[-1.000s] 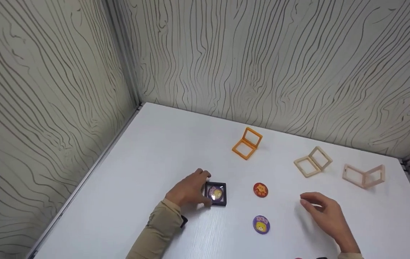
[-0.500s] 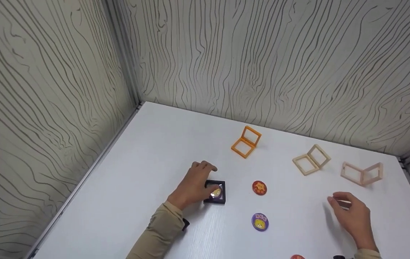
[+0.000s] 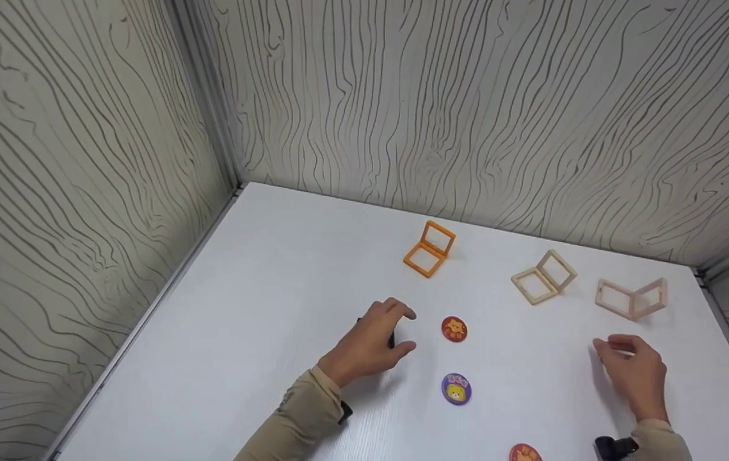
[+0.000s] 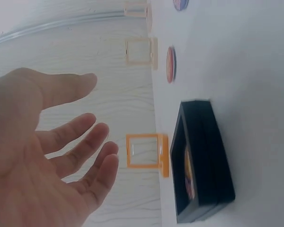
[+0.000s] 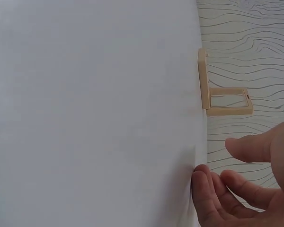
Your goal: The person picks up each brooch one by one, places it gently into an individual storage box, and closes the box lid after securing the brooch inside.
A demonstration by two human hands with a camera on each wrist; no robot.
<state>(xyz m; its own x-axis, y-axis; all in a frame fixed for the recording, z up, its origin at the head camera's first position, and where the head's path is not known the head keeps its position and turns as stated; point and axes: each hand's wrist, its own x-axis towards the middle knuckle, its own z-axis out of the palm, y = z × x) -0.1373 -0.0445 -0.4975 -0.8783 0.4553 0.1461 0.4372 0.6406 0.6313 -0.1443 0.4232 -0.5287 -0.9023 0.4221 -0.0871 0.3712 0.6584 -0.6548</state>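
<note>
My left hand (image 3: 367, 342) hovers over a small black display case (image 4: 206, 161), thumb and fingers spread apart with nothing between them. The case is mostly hidden beneath the hand in the head view; in the left wrist view it lies closed, a round badge (image 4: 188, 172) inside. To the right of that hand lie a red round badge (image 3: 454, 329) with a star figure and a purple badge (image 3: 456, 388) with a yellow bear. My right hand (image 3: 634, 371) is held over the table's right side, fingers loosely bent and holding nothing.
Three hinged frames stand opened along the back: an orange one (image 3: 429, 250), a cream one (image 3: 543, 278) and a pale pink one (image 3: 632, 299). Another red badge (image 3: 524, 453) shows at the front edge of view. Patterned wall panels (image 3: 364, 102) enclose the white table.
My left hand has come off the case's left side and moved right, over it. My right hand has moved right, away from the badges. The head view has shifted slightly.
</note>
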